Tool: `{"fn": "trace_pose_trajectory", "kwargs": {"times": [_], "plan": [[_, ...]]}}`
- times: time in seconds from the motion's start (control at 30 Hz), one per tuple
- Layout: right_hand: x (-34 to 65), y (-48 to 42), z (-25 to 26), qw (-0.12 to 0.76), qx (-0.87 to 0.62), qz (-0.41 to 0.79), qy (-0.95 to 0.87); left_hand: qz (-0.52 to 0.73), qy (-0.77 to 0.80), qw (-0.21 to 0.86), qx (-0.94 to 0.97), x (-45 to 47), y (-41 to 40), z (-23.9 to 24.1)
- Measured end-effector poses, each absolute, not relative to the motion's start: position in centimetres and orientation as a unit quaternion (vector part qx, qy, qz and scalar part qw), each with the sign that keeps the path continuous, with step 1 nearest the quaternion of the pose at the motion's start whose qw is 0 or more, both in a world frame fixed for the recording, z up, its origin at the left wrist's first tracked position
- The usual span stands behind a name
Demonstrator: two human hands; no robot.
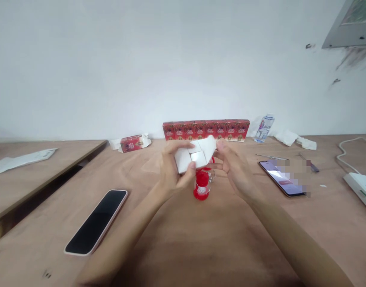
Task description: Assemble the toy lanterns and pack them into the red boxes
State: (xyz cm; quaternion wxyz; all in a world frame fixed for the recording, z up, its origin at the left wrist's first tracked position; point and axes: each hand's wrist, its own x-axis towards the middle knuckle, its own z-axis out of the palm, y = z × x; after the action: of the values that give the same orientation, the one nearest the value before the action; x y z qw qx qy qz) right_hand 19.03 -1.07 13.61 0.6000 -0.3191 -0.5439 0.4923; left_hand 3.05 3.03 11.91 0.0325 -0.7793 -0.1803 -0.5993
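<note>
My left hand (pixel 173 167) grips a small carton box (pixel 197 158) above the table, thumb at the front and index finger over the top. The box's white end flaps face me, partly folded in, and one flap sticks out to the right. At that flap's edge, the fingertips of my right hand (pixel 232 165) are pinched, with its other fingers stretched out below. Under the box, a small red lantern-shaped item with a clear middle (pixel 201 186) stands upright on the table. Another red piece behind it is mostly hidden by my fingers.
Several red boxes (pixel 206 130) stand in a row against the wall. Another red box (pixel 131 143) lies with open flaps at back left. A black-screened phone (pixel 95 223) lies left, a lit phone (pixel 280 177) right. A bottle (pixel 264 128) and crumpled tissue (pixel 286 137) sit behind.
</note>
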Motion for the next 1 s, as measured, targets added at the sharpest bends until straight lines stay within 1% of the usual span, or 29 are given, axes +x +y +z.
{"fn": "trace_pose_trajectory", "kwargs": {"times": [0.1,0.23,0.4,0.7,0.9,1.0], "plan": [[19.0,-1.4,13.9,0.567,-0.326,0.505,-0.564,-0.608,-0.154,0.084,-0.774,3.1,3.0,12.3],[18.9,-1.6,14.0,0.561,-0.329,0.481,-0.588,-0.582,-0.127,0.161,-0.787,3.2,3.1,12.6],[18.9,-1.3,13.5,0.552,-0.324,0.465,-0.611,-0.552,-0.108,0.186,-0.806,3.1,3.3,12.3],[18.8,-1.0,13.2,0.577,-0.338,0.452,-0.591,-0.565,-0.068,0.274,-0.775,3.0,3.2,12.4],[18.7,-1.3,13.5,0.583,-0.334,0.452,-0.587,-0.548,-0.090,0.286,-0.781,2.7,2.5,12.8],[18.6,-1.2,13.5,0.583,-0.337,0.456,-0.582,-0.526,-0.078,0.271,-0.803,2.5,2.5,13.0]]}}
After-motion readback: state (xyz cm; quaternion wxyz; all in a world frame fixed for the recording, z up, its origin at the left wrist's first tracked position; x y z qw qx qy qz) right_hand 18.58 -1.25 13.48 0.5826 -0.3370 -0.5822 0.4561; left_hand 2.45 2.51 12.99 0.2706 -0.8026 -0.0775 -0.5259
